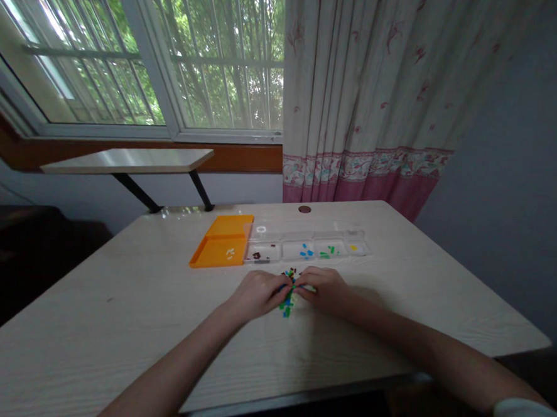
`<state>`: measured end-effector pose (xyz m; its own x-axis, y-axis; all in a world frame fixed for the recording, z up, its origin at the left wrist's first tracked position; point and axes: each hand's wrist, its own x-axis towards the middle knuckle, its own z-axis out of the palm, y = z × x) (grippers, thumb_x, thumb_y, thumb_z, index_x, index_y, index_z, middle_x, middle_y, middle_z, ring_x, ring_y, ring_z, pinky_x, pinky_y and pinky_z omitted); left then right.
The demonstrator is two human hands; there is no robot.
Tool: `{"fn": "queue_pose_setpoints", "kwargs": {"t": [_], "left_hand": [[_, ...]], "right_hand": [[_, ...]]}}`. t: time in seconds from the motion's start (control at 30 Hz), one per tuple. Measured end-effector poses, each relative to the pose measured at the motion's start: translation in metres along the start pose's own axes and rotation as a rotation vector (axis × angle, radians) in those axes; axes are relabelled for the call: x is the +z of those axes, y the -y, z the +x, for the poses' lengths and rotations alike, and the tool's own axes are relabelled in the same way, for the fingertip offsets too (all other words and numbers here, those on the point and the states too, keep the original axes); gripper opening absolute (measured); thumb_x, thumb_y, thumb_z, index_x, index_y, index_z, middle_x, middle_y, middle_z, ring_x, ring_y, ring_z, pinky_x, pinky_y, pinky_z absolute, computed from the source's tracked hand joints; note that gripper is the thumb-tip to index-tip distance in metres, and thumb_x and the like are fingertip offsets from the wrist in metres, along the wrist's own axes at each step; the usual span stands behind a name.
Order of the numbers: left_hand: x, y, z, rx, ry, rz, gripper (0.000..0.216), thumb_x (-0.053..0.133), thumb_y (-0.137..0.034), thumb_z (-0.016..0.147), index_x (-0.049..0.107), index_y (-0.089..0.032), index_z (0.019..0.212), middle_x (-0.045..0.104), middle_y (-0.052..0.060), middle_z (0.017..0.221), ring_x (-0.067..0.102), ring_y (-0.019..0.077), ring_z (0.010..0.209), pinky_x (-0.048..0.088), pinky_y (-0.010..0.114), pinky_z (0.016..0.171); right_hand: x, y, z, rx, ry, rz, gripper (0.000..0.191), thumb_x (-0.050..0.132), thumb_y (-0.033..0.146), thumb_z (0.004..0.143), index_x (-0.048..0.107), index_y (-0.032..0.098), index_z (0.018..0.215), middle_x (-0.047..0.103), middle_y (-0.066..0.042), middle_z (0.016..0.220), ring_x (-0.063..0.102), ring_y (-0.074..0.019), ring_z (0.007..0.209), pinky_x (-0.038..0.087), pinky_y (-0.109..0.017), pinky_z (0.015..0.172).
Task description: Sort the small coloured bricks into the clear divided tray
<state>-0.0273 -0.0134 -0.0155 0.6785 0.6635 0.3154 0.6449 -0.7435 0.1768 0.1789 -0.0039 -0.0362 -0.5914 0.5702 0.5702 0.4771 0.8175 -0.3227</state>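
Note:
A small heap of tiny coloured pieces (288, 297), green, blue, dark and yellow, lies on the pale wooden table (125, 312). My left hand (255, 293) rests at the heap's left side with its fingers curled and pinched at the pieces. My right hand (323, 287) sits at the heap's right side, also curled, fingertips pinched together on something small I cannot make out. Just beyond the hands lies a clear tray of compartments (310, 247) holding sorted brown, blue, green and yellow pieces.
An orange lid-like tray (220, 242) with a few pale pieces lies left of the clear tray. A cable hole (304, 209) is at the table's far edge. Behind are a window, a patterned curtain (361, 94) and a small shelf (125, 159).

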Motion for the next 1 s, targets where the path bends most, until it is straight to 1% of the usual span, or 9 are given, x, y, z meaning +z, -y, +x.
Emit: {"fn": "queue_pose_setpoints", "kwargs": {"t": [0.1,0.17,0.3,0.47,0.63,0.8,1.0], "left_hand": [[-0.004,0.002,-0.001,-0.047,-0.005,-0.022,0.024,0.039,-0.031,0.087,0.058,-0.02,0.097,0.066,0.001,0.07,0.059,0.0104,0.058,0.04,0.02,0.056],[-0.008,0.006,-0.002,-0.082,0.015,-0.017,0.024,0.038,-0.029,0.087,0.057,-0.02,0.099,0.066,0.001,0.072,0.059,0.0106,0.06,0.04,0.02,0.058],[-0.017,0.019,-0.006,-0.131,0.054,0.054,0.023,0.038,-0.026,0.086,0.059,-0.02,0.093,0.066,0.002,0.076,0.06,0.0121,0.065,0.04,0.02,0.06],[-0.023,0.029,-0.009,-0.199,0.053,0.118,0.024,0.037,-0.029,0.086,0.059,-0.02,0.084,0.063,0.001,0.068,0.056,0.0115,0.06,0.036,0.02,0.055],[-0.021,0.029,-0.009,-0.172,0.138,0.1,0.02,0.04,-0.025,0.082,0.06,-0.02,0.083,0.062,0.001,0.066,0.057,0.0128,0.061,0.036,0.02,0.056],[-0.022,0.027,-0.01,-0.157,0.207,0.04,0.02,0.043,-0.018,0.075,0.06,-0.019,0.084,0.062,0.001,0.064,0.057,0.0128,0.058,0.035,0.02,0.054],[-0.023,0.025,-0.009,-0.175,0.225,0.003,0.024,0.045,-0.017,0.073,0.059,-0.021,0.091,0.061,-0.001,0.063,0.056,0.0121,0.056,0.035,0.02,0.052]], "right_hand": [[-0.001,-0.005,0.0,-0.026,-0.01,0.012,0.009,0.057,0.026,0.081,0.063,0.02,0.083,0.066,-0.002,0.081,0.06,-0.0126,0.074,0.046,-0.022,0.068],[-0.002,-0.01,0.001,-0.041,-0.028,0.014,0.011,0.056,0.027,0.082,0.064,0.02,0.084,0.066,-0.003,0.081,0.061,-0.0123,0.073,0.046,-0.021,0.066],[-0.012,-0.023,0.001,-0.038,-0.149,-0.012,0.015,0.054,0.03,0.083,0.064,0.021,0.081,0.067,-0.002,0.077,0.061,-0.012,0.071,0.047,-0.022,0.065],[-0.032,-0.034,0.002,-0.023,-0.296,-0.054,0.017,0.053,0.031,0.083,0.066,0.02,0.08,0.066,-0.004,0.074,0.061,-0.0126,0.068,0.049,-0.023,0.063],[-0.041,-0.037,0.003,-0.023,-0.393,-0.067,0.016,0.055,0.031,0.082,0.066,0.02,0.08,0.066,-0.004,0.072,0.06,-0.0127,0.065,0.049,-0.023,0.059],[-0.04,-0.035,0.004,0.0,-0.367,-0.075,0.018,0.053,0.033,0.083,0.067,0.021,0.08,0.066,-0.004,0.072,0.06,-0.0123,0.064,0.049,-0.023,0.059],[-0.04,-0.035,0.004,-0.01,-0.375,-0.076,0.017,0.054,0.032,0.083,0.067,0.021,0.08,0.065,-0.004,0.072,0.059,-0.0126,0.063,0.049,-0.023,0.058]]}}
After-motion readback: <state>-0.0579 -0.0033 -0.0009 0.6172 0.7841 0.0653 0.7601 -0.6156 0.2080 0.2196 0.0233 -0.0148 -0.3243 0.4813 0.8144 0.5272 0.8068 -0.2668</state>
